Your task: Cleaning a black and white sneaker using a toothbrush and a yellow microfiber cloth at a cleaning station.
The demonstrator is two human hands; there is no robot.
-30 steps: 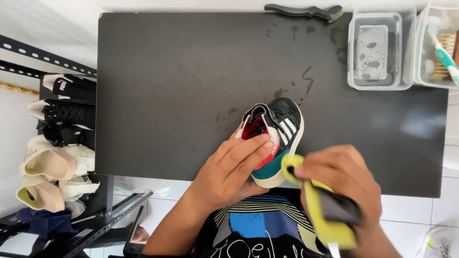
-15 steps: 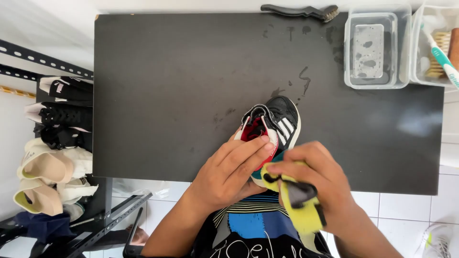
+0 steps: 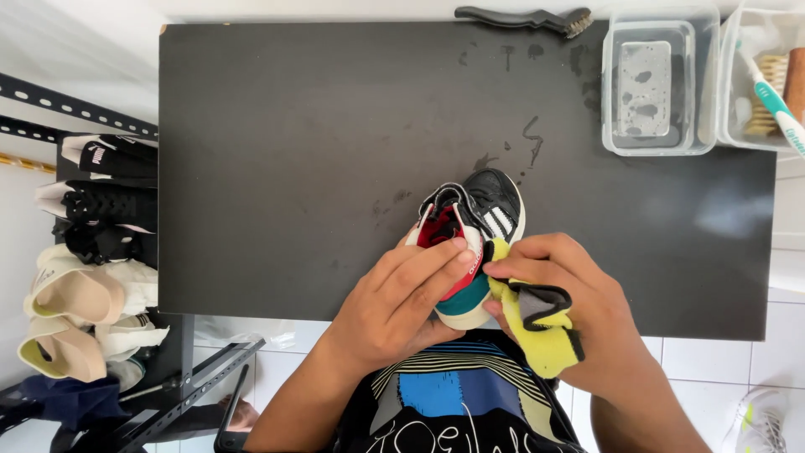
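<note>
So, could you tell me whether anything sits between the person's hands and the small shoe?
The left hand grips the small shoe directly, nothing between. The right hand presses a yellow cloth against the shoe's side, so the cloth lies between that hand and the shoe.

- Left hand [image 3: 401, 302]: low centre of the frame, palm down, fingers stretched together and pointing toward the upper right, wrapped over what it grips.
- Left forearm: bare, running down to the lower left edge.
- Right hand [image 3: 579, 315]: just right of the left one, fingers curled inward, thumb and fingertips pinched closed near the left fingertips.
- Right forearm: bare, leaving at the lower right.
</note>
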